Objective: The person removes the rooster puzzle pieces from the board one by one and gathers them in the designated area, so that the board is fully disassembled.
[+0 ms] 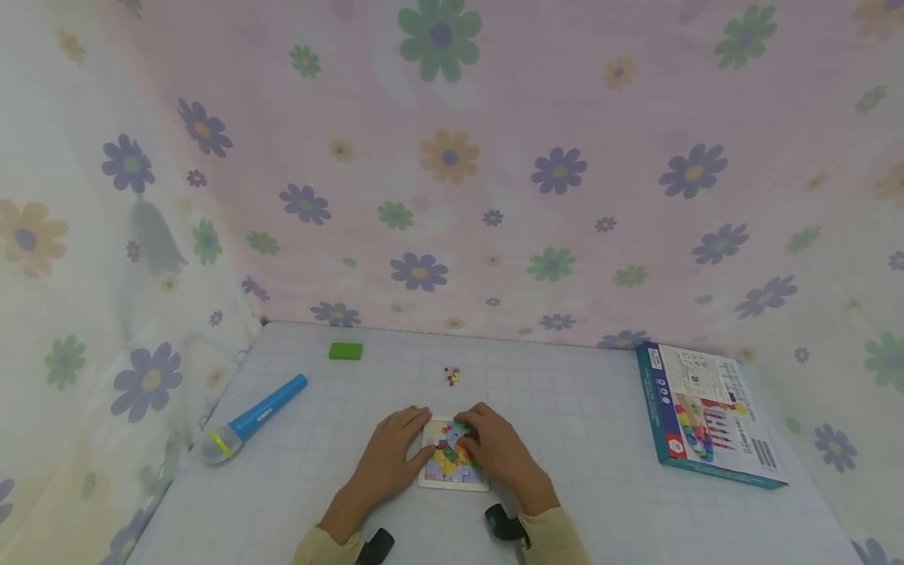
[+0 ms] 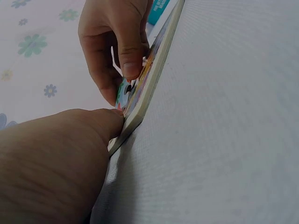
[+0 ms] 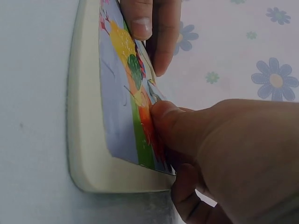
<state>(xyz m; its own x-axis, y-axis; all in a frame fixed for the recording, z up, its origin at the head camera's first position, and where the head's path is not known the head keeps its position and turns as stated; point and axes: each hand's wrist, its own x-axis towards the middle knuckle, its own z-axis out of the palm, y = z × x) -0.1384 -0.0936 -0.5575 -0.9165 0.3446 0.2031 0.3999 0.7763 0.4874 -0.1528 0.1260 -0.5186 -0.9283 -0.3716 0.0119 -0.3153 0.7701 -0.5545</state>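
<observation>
A small jigsaw puzzle (image 1: 445,459) with a colourful picture lies in a cream tray (image 1: 455,486). My left hand (image 1: 388,451) rests at the tray's left side, fingers reaching the upper left corner and thumb on the puzzle's edge. From the other side my right hand (image 1: 501,447) bends over the puzzle's upper right part. In the left wrist view the right hand (image 2: 117,37) pinches a tilted puzzle piece (image 2: 123,93) between thumb and finger. The right thumb (image 3: 166,114) lies over the picture in the right wrist view; the fingers beneath are partly hidden.
Beyond the tray lie small loose puzzle pieces (image 1: 452,376). A green block (image 1: 345,351) sits at the back left, with a blue toy microphone (image 1: 264,408) nearer on the left. At the right is a flat printed box (image 1: 713,416). Floral cloth (image 1: 487,235) hangs around the table.
</observation>
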